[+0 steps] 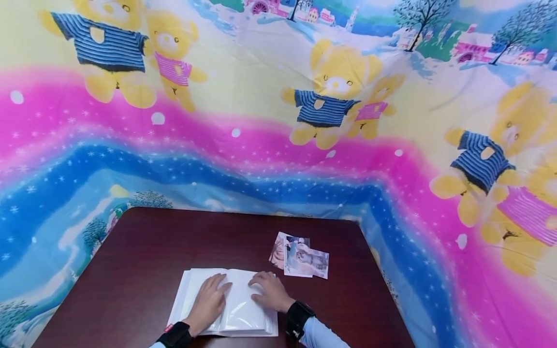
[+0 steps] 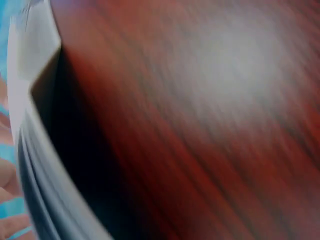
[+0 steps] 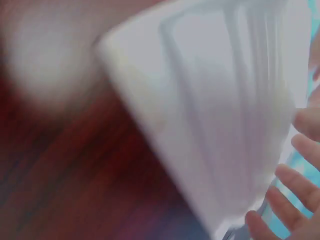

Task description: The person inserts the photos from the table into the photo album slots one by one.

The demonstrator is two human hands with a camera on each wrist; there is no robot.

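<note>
A white photo album with clear-sleeved pages lies open on the table. My left hand rests on its left page, close to the centre fold. On the right page lies my right hand, its fingers spread and pointing toward the fold. Blurred album pages run down the left side of the left wrist view, with fingertips behind them. The right wrist view shows the white pages fanned at their edge and spread fingers beside them.
Several loose photos overlap on the table beyond the album's right corner. The dark wooden table meets a printed bear-pattern cloth along its far and side edges. A black band circles the right wrist.
</note>
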